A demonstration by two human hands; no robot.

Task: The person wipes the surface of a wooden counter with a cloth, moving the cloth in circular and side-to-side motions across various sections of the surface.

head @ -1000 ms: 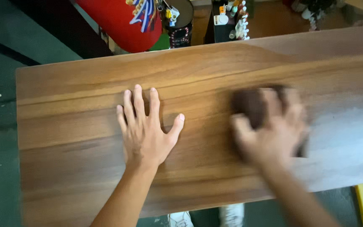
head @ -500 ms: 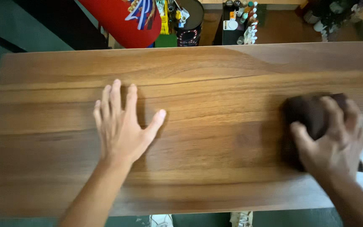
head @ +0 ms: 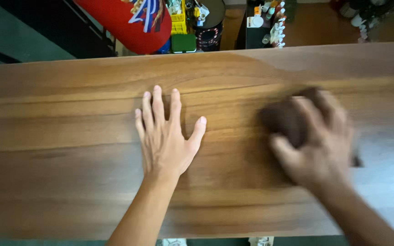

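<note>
Wooden board (head: 69, 136), brown and long, fills the view, with nothing on it between the two hands. Beyond its far edge sit a red cylinder with a painted pattern (head: 128, 20), a dark drum (head: 208, 23) and a cluster of small bottles (head: 270, 23). The left hand (head: 165, 136) lies flat, fingers spread. The right hand (head: 318, 146), blurred, presses its fingers over a dark brown pad (head: 283, 118) on the board. Half a second ago that pad was near the board's right end; the left hand has kept its spread pose.
</note>
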